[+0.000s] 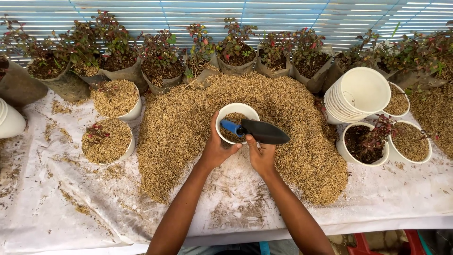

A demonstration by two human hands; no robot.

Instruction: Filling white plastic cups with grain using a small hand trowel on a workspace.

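Head view showed the left hand point(218, 150) gripping a small white plastic pot point(237, 122) amid the husk heap point(302, 156) on the worktop point(56, 208); the right hand point(261, 155) clasped a black, blue-handled trowel point(262, 131) across its rim. Tilting could likely spill husk.

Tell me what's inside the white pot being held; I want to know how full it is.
The white pot holds a shallow layer of rice husk, well below the rim. The trowel lies across its mouth, blue handle inside, covering part of the fill; the pot's bottom is hidden.
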